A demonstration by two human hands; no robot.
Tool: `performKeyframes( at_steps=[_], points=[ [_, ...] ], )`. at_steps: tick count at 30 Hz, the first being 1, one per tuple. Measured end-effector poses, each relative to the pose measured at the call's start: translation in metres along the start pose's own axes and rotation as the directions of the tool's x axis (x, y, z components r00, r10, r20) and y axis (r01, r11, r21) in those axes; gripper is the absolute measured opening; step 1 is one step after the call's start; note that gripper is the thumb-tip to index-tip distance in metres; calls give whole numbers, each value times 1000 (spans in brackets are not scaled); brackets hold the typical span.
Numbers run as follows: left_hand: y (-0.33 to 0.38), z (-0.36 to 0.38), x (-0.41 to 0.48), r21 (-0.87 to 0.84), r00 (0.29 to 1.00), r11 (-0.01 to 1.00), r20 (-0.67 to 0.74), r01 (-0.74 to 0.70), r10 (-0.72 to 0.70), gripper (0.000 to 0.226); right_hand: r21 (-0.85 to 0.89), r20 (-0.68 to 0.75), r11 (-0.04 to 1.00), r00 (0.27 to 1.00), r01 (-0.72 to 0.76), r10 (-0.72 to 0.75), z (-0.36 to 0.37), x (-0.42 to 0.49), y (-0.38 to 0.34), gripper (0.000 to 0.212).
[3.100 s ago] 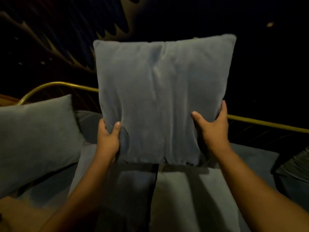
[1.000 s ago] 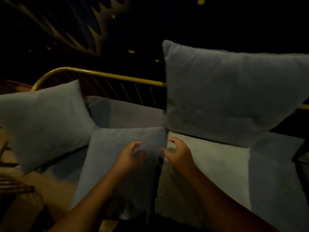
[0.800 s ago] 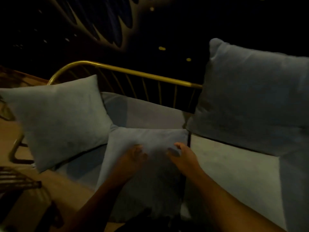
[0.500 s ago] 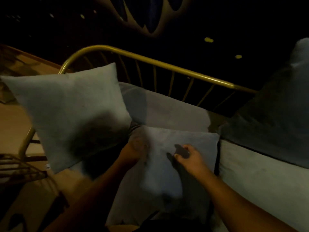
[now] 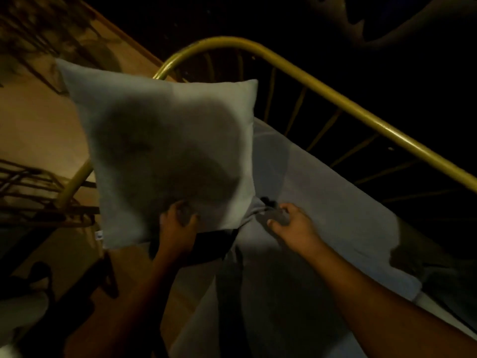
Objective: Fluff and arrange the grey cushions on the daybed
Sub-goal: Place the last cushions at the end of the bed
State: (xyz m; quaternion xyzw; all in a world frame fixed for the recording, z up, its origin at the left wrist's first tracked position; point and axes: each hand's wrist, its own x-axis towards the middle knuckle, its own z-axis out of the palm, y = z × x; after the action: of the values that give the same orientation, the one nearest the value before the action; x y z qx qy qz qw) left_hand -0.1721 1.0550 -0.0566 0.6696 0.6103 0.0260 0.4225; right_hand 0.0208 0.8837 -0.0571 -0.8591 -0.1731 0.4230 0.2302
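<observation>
Two grey cushions show: the left hand (image 5: 178, 228) grips the upright cushion's (image 5: 165, 156) lower edge; the right hand (image 5: 291, 224) pinches the flat cushion's (image 5: 296, 280) corner.

The left hand (image 5: 178, 228), half a second ago on the flat grey square cushion (image 5: 260, 257), now grips the bottom edge of the upright grey fabric cushion (image 5: 165, 156) at the daybed's end. The right hand (image 5: 291, 228) has slid up to the flat cushion's top corner.
</observation>
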Motion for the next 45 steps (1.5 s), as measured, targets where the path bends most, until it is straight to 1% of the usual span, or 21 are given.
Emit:
performKeyframes(
  at_steps=[2,4,6,8,10,11,13,15,16,19,21,23,26,27,30,31,34,36,38,41,45],
  points=[
    [3,-19,12,141,981,985,-151,-99,121,57,87,4,992,996,90,-91,8,26,-29,62],
    [7,-34,23,245,956,951,-177,-189,235,66,251,25,959,989,135,-146,16,45,-66,77],
    [10,-46,39,230,939,954,-238,-193,247,73,444,32,883,983,149,-182,22,65,-98,90],
    [15,-61,59,140,913,976,-352,-167,207,89,540,3,825,981,163,-196,27,91,-115,97],
    [14,-80,78,2,901,995,-426,-95,87,107,590,-25,793,985,153,-171,27,111,-123,95],
    [10,-88,87,-49,908,998,-419,-47,22,114,615,-24,778,989,130,-146,26,121,-123,96],
    [4,-102,100,-116,934,993,-357,-19,-24,124,651,36,758,995,44,-89,25,132,-120,104],
    [1,-108,107,-218,950,975,-309,-35,-35,123,629,126,778,989,-15,-82,26,136,-114,119],
    [-1,-109,106,-264,955,964,-293,-37,-43,114,623,140,782,985,-8,-101,27,135,-112,120],
    [-14,-109,90,-308,976,951,-211,-23,-45,60,597,46,788,973,153,-224,30,126,-111,98],
    [-24,-108,70,-295,978,953,-208,-65,2,39,537,-32,789,942,298,-334,32,119,-117,78],
    [-36,-106,53,-332,970,938,-244,-101,18,39,474,-63,782,902,403,-427,38,108,-123,74],
    [-44,-104,32,-377,969,921,-247,-102,6,38,371,-101,784,861,498,-499,39,90,-134,83],
    [-46,-105,27,-381,965,919,-263,-101,-3,44,345,-116,782,851,518,-513,35,86,-140,85],
    [-44,-110,18,-446,939,891,-335,-85,-78,80,225,-144,785,816,577,-559,19,74,-164,91],
    [-40,-108,15,-488,932,870,-343,-70,-117,83,163,-140,790,807,591,-574,13,71,-173,92],
    [-37,-88,4,-560,944,828,-292,-40,-152,63,-37,-106,853,846,521,-522,5,67,-186,89],
    [-47,-63,-7,-577,953,813,-194,80,-231,73,-152,-31,883,891,444,-453,8,68,-171,88],
    [-62,-41,-14,-633,944,763,-153,132,-291,83,-229,53,884,912,407,-406,16,72,-144,91],
    [-74,-32,-12,-648,925,751,-199,123,-323,93,-253,89,878,913,406,-397,27,79,-131,93],
    [-83,-47,7,-478,872,868,-358,138,-335,83,-259,85,843,880,472,-467,41,91,-161,92]
  ],
)
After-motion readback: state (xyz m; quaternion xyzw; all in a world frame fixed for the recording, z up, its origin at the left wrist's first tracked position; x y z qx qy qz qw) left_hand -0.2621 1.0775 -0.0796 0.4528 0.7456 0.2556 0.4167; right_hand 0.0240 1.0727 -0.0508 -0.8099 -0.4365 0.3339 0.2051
